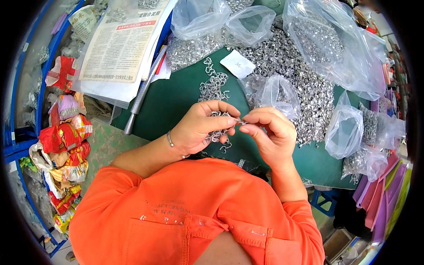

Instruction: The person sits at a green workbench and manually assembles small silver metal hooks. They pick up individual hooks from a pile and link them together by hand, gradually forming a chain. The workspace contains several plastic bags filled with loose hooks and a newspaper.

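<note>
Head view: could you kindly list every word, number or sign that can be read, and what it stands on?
Wording is not copied here.
Newspaper: a headline and red line; columns too small.
White slip: small mark, unclear.
Orange shirt: faded lettering, unreadable.
Pale packet: green print, blurred.
Red wrappers: print too small.

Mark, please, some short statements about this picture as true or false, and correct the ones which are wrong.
1. The left hand holds a cluster of small metal pieces. True.
2. The right hand is inside a plastic bag. False: the right hand is in the open, its fingertips meeting the left hand's at a small metal part.
3. The newspaper lies to the left of the large metal pile. True.
4. A bracelet is on the right wrist. False: the bracelet is on the left wrist.
5. The tabletop is green. True.
</note>
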Tool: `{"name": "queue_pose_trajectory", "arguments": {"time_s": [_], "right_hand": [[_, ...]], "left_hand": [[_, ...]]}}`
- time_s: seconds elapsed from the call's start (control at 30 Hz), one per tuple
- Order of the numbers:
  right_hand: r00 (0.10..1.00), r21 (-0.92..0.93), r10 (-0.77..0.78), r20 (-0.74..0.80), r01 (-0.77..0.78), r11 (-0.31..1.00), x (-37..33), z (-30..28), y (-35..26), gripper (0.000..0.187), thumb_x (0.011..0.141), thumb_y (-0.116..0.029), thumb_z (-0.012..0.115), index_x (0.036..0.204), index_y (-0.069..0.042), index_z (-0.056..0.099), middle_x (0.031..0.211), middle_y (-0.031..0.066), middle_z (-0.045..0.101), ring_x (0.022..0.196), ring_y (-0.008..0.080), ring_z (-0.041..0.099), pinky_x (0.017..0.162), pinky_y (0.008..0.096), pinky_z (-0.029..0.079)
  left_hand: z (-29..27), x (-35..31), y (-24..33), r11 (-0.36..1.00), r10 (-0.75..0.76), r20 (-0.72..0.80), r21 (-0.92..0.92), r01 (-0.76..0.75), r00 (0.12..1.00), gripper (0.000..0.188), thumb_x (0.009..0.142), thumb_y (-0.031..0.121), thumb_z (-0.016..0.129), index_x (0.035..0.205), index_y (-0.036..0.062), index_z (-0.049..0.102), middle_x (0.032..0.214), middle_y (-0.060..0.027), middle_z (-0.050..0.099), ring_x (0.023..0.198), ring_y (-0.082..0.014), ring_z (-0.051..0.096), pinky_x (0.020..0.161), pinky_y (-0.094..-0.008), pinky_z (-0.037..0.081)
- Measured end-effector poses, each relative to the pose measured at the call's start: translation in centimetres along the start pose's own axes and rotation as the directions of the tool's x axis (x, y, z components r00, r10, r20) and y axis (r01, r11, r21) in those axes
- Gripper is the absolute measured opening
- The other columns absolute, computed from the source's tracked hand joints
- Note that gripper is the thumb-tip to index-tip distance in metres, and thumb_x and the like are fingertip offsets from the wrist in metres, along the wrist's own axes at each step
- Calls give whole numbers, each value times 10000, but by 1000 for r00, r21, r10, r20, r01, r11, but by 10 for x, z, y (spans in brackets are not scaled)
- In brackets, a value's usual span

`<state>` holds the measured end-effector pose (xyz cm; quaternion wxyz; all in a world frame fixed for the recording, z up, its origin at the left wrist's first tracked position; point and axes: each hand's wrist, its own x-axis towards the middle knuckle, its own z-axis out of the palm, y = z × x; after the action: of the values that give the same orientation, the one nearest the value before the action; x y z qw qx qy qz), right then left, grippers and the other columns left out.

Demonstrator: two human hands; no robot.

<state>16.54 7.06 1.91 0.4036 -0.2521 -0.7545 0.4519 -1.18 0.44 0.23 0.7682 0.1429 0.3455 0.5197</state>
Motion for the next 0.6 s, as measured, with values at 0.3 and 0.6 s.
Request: {"name": "queue_pose_trajectory", "arguments": {"time_s": [0.3, 0.6], "right_hand": [[994, 155, 105, -19, -101, 983, -8, 3, 5, 152, 728, 44, 718, 864, 21, 653, 853, 103, 650, 741, 153, 625, 625, 252, 512], [944, 454, 330, 7, -297, 840, -13, 4, 5, 120, 814, 101, 605, 915, 56, 649, 963, 121, 603, 775, 139, 613, 673, 229, 533]], "left_hand": [[2, -1, 1, 997, 60, 4, 56, -60, 998, 108, 850, 4, 585, 954, -16, 604, 804, -106, 631, 655, -136, 607, 539, -240, 498], [5, -2, 3, 997, 60, -22, 47, -59, 998, 116, 829, -26, 605, 944, -15, 600, 811, -98, 622, 670, -132, 607, 548, -233, 498]]}}
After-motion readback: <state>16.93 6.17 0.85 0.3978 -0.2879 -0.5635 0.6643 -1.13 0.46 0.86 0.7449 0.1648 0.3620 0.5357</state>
